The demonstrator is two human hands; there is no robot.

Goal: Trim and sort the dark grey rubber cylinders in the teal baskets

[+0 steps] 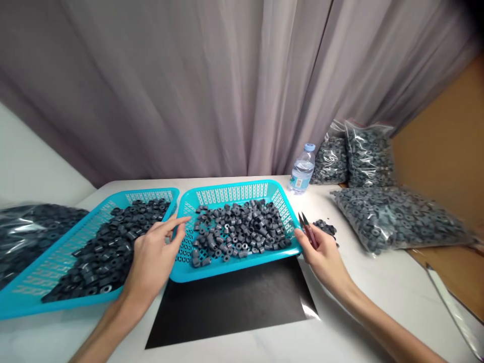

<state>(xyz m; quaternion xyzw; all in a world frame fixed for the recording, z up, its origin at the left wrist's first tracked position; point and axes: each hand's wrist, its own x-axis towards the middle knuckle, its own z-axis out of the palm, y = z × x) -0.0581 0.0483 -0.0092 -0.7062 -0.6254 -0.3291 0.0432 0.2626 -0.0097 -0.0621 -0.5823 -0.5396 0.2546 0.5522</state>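
Observation:
My left hand (157, 247) is over the gap between two turquoise baskets, thumb and forefinger stretched apart near the left rim of the right basket (223, 269). Nothing shows between those fingers. My right hand (323, 252) is closed around dark-tipped tweezers (309, 231), points upward, with its thumb at the right basket's right rim. Small dark grey ring-like parts (242, 227) with centre holes lie loosely in that basket. The left basket (34, 275) holds a deeper heap of similar parts (109, 252), partly hidden by my left hand.
A black sheet (234, 302) lies under the right basket. Loose dark pieces (325, 228) rest behind my right hand. A water bottle (302, 169) stands at the back, beside filled bags (370, 156). Another full bag (401, 217) lies right; one (34, 232) sits far left.

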